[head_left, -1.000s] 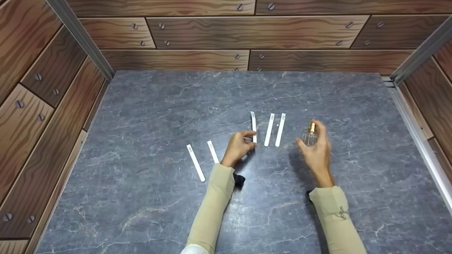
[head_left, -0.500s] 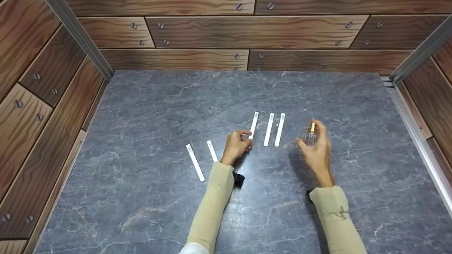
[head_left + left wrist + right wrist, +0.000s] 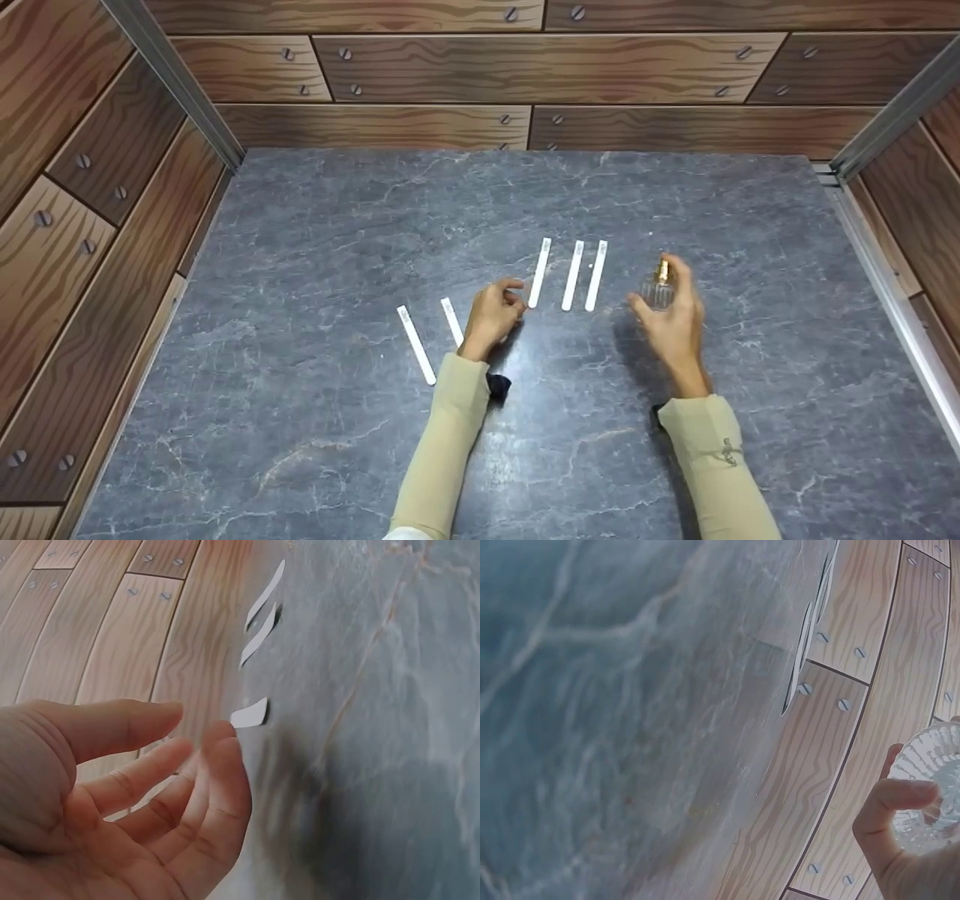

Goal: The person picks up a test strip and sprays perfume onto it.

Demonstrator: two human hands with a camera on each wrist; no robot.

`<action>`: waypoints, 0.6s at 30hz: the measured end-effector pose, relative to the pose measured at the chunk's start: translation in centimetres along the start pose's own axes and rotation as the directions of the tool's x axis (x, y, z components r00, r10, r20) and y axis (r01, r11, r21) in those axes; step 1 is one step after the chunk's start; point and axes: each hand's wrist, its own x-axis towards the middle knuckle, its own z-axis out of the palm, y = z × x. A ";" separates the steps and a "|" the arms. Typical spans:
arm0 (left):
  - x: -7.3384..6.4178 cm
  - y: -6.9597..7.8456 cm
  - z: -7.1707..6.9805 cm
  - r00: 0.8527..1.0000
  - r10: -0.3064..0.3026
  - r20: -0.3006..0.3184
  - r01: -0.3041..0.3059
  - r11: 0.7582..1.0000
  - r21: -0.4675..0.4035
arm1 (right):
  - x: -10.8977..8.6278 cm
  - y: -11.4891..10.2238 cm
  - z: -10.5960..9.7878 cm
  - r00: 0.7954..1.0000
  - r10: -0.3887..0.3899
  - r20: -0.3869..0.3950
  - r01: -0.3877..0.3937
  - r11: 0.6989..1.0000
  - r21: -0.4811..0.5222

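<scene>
My right hand [image 3: 675,326] grips a clear glass perfume bottle [image 3: 655,295] with a gold spray top, index finger up at the top and thumb at its side. From the right wrist view, the ribbed glass base of the bottle [image 3: 919,765] shows beside my thumb. My left hand [image 3: 491,316] has nothing between its loosely bent fingers, thumb and fingertips apart. Just right of its fingertips lies a white paper test strip [image 3: 539,274] with small print at its far end. In the left wrist view that strip [image 3: 251,714] lies right beyond the fingertips.
Two similar strips [image 3: 573,276] lie further right, side by side. Another strip [image 3: 416,345] lies at the left, and one more [image 3: 452,321] is partly hidden by my left arm. Wood-patterned walls [image 3: 547,69] border the grey marbled table [image 3: 337,210].
My left hand has let go of the strip and drawn back left. The strip now lies flat, slanted like the two beside it. My right hand and the perfume bottle have stayed put.
</scene>
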 end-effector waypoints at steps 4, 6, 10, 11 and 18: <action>-0.6 0.1 -0.9 1.000 0.007 -0.025 -0.006 0.999 0.040 | 0.1 -0.2 -0.1 1.000 0.011 0.003 -0.011 1.000 0.002; -0.8 0.1 -1.4 0.999 0.009 -0.039 -0.007 0.999 0.048 | 0.1 -0.2 0.0 1.000 0.009 0.006 -0.009 1.000 0.007; -1.2 0.0 -2.3 0.998 0.014 -0.059 -0.011 0.998 0.055 | 0.2 -0.3 0.1 1.000 -0.005 0.009 0.004 1.000 0.013; -1.3 0.0 -2.5 0.998 0.016 -0.065 -0.012 0.998 0.056 | 0.3 -0.2 0.1 1.000 -0.009 0.009 0.009 1.000 0.013; -2.3 -0.5 -3.2 0.995 0.032 -0.095 -0.022 0.994 0.107 | 0.2 -0.3 0.0 1.000 0.017 0.011 -0.016 1.000 -0.009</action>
